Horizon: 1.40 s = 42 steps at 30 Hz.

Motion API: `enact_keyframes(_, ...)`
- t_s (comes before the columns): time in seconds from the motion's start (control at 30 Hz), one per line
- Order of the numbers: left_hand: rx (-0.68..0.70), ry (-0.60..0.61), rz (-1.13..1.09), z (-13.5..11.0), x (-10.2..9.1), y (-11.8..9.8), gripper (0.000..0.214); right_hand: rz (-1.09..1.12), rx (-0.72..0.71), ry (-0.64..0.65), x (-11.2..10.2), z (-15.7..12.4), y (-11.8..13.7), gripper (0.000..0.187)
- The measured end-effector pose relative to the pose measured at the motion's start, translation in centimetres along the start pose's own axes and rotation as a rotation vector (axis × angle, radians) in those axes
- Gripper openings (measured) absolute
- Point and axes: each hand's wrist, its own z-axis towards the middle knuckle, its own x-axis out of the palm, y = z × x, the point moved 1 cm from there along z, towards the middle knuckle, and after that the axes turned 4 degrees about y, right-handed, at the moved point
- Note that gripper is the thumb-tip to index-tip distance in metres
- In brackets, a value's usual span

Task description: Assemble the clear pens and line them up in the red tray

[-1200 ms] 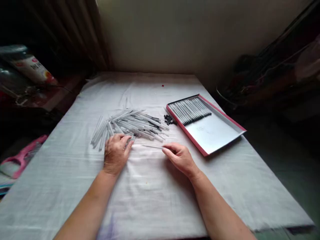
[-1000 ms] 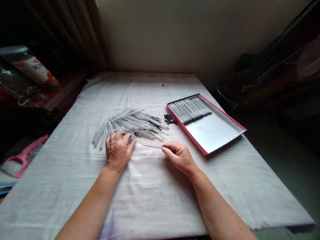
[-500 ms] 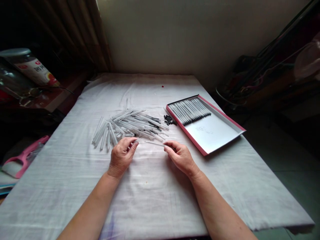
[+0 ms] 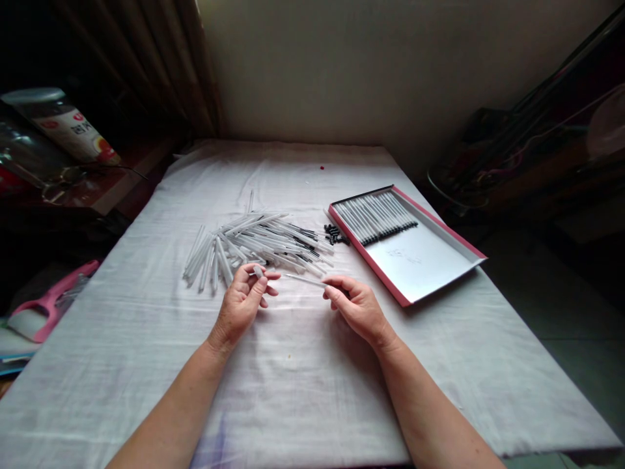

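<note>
My left hand (image 4: 243, 303) is raised just in front of a pile of clear plastic tubes (image 4: 254, 246) and pinches a clear tube (image 4: 258, 271) between thumb and fingers. My right hand (image 4: 356, 308) pinches a thin refill stick (image 4: 303, 280) whose free end points left at the left hand. A few small black caps (image 4: 334, 233) lie between the pile and a red-edged tray (image 4: 424, 260). A row of finished pens (image 4: 377, 218) lies in the tray's far end.
A white cloth (image 4: 293, 378) covers the table. On the left stand a jar with a label (image 4: 63, 127) and a pink object (image 4: 43, 312). Dark clutter and cables (image 4: 512, 156) fill the right side beyond the table edge.
My left hand has lifted off the pile with a clear tube pinched in it and moved right. My right hand has held the thin stick almost still.
</note>
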Motion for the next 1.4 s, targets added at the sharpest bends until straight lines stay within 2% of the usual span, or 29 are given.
enact_keyframes(0.13, -0.098, 0.026, -0.174, 0.0, -0.1, -0.4, 0.052, 0.012, -0.003, 0.118, 0.2, -0.2, 0.6, 0.024)
enact_keyframes(0.3, -0.160, 0.011, -0.339, 0.3, -0.2, -0.2, 0.032, -0.013, -0.021, 0.163, 0.7, -0.5, 1.0, 0.023)
enact_keyframes(0.47, -0.225, -0.014, -0.434, 0.3, -0.1, -0.1, 0.025, -0.056, -0.058, 0.161, 1.0, -0.6, 1.0, 0.022)
enact_keyframes(0.73, -0.199, -0.021, -0.402, 0.1, 0.3, 0.2, 0.033, -0.052, -0.023, 0.106, 1.0, -0.5, 0.6, 0.025)
enact_keyframes(0.9, -0.191, 0.003, -0.342, -0.1, 0.8, 0.3, 0.038, -0.076, -0.053, 0.106, 1.1, -0.4, 0.5, 0.024)
enact_keyframes(1.13, -0.158, 0.074, -0.134, -0.7, 1.6, 0.2, 0.041, -0.116, -0.057, 0.129, 1.2, -0.3, 0.4, 0.023)
enact_keyframes(1.23, -0.157, 0.093, -0.003, -0.7, 1.2, 0.2, 0.045, -0.109, -0.063, 0.105, 0.9, -0.2, 0.3, 0.025)
enact_keyframes(1.4, -0.202, 0.222, 0.077, -0.5, -0.2, 0.8, 0.047, -0.101, -0.040, 0.144, 0.0, 0.0, 0.3, 0.025)
